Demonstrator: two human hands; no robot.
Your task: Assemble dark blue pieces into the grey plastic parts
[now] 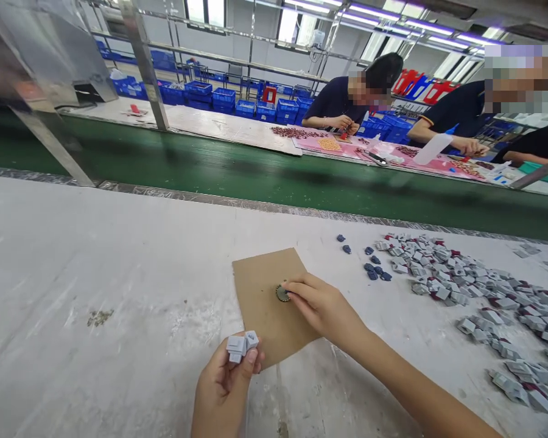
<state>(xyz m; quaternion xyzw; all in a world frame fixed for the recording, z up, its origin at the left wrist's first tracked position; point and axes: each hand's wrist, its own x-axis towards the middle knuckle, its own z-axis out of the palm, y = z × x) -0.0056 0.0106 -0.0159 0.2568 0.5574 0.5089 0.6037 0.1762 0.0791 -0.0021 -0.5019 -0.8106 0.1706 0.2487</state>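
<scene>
My left hand (231, 377) is closed around a small light-grey plastic piece (237, 347) with blocky, angular sides, held above the table near the cardboard's lower left edge. On the brown cardboard sheet (265, 322), my right hand (317, 301) has thumb and fingers pinched at the rim of a small dark bottle cap (282, 294) with a ridged edge. Whether the fingers lift the cap or only touch it, I cannot tell. Several small dark-blue pieces (372, 267) lie beyond my right hand.
A large spread of grey and dark-red plastic pieces (438, 267) covers the table's right side. Behind the white table (119, 255) runs a green conveyor belt (210, 176). Across it, people work at a pink-covered bench (310, 143). A metal post (146, 73) stands at the left.
</scene>
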